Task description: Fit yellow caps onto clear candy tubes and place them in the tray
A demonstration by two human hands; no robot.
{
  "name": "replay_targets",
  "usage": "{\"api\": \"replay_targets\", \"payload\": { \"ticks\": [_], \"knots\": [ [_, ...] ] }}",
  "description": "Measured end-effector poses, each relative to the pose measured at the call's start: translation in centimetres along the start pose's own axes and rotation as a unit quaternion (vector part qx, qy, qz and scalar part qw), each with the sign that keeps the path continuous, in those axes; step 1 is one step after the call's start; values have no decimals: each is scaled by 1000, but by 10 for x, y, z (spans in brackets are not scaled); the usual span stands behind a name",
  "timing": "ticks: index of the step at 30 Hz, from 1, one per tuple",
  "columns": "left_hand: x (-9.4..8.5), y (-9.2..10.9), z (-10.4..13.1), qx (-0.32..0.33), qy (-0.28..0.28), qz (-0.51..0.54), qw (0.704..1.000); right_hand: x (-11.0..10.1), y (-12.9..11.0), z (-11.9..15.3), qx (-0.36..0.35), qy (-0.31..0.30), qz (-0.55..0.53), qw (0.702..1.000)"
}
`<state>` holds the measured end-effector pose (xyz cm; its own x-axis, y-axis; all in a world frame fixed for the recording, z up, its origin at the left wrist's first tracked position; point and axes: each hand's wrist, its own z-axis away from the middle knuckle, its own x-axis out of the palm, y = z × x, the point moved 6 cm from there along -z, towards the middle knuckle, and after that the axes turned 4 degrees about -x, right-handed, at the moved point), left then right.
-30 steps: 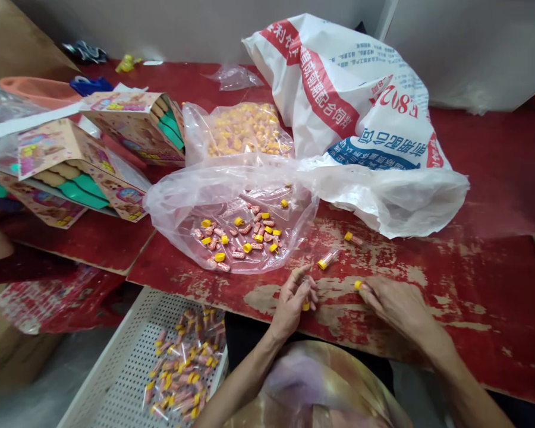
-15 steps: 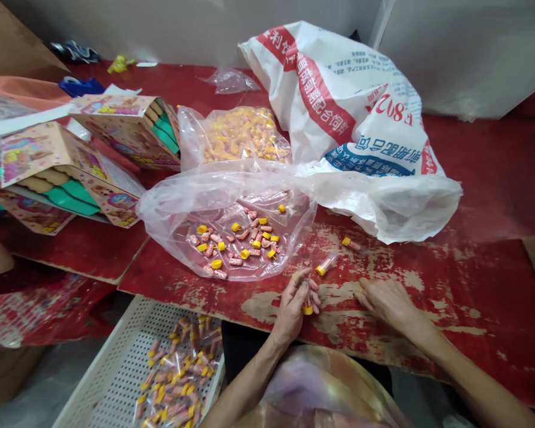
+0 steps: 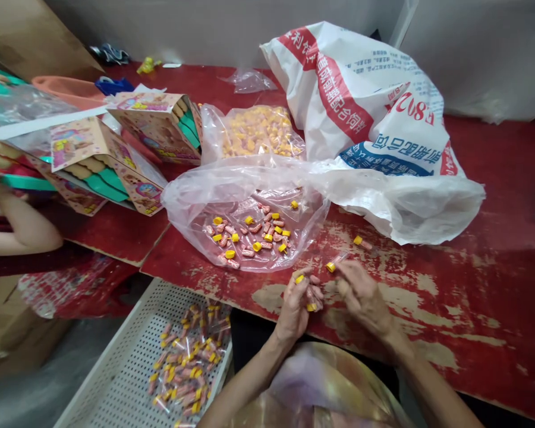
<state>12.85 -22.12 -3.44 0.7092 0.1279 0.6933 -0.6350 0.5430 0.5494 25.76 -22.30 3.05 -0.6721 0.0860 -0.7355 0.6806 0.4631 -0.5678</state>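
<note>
In my left hand [image 3: 296,306], closed fingers hold several small clear tubes of pinkish pieces with yellow caps [image 3: 311,307]. One yellow cap [image 3: 299,279] shows by the thumb and index finger. My right hand [image 3: 361,297] reaches over the worn red tabletop with its index finger stretched out, the fingertips at a clear tube with a yellow ring [image 3: 331,267] lying there. Whether they touch it is unclear. A bit farther back lies another yellow-capped tube [image 3: 362,242]. Left of my hands, an open clear plastic bag [image 3: 191,208] has pink-filled tubes and yellow caps on it.
Behind it sits a bag full of yellow caps [image 3: 261,134]. A large white woven sack [image 3: 383,107] stands at the back right. Printed boxes [image 3: 102,157] fill the left, near another person's arm [image 3: 22,229]. Below the edge, a perforated white crate [image 3: 120,351] contains capped tubes.
My right hand has moved left to the lying tube. A second yellow cap now shows at my left thumb. The view has shifted left, bringing another person's arm into sight.
</note>
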Motion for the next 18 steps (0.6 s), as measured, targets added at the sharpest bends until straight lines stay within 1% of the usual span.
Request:
{"api": "replay_targets", "payload": {
  "ticks": [1,2,4,5,7,9,11,12,13,14,16,17,18],
  "knots": [
    [0,1,-1,-5,-8,10,1000,-7,13,-3,4,3,59,998],
    [-1,1,-3,-13,-19,20,1000,-10,24,-6,-3,-11,127,992],
    [-2,2,-5,-29,-42,44,998,-4,39,-12,-42,-76,232,969],
    [-3,3,-6,-37,-52,57,996,2,43,-14,-64,-103,261,958],
    [-6,4,-7,-51,-67,81,993,11,45,-16,-96,-130,288,944],
    [-8,5,-8,-57,-77,98,991,13,44,-17,-99,-147,282,943],
    [-9,5,-7,-61,-87,106,989,8,44,-14,-73,-179,247,950],
    [-9,5,-7,-64,-93,108,988,3,44,-12,-48,-205,232,950],
    [-9,5,-7,-67,-99,109,987,-1,46,-9,-18,-239,229,943],
    [-8,5,-7,-71,-106,109,986,-6,48,-4,15,-279,240,930],
    [-6,5,-7,-76,-116,109,984,-12,56,7,74,-356,294,884],
    [-5,6,-8,-77,-120,109,984,-14,60,12,89,-384,321,861],
    [-5,7,-8,-76,-121,108,984,-13,64,17,95,-401,340,845]
  ]
}}
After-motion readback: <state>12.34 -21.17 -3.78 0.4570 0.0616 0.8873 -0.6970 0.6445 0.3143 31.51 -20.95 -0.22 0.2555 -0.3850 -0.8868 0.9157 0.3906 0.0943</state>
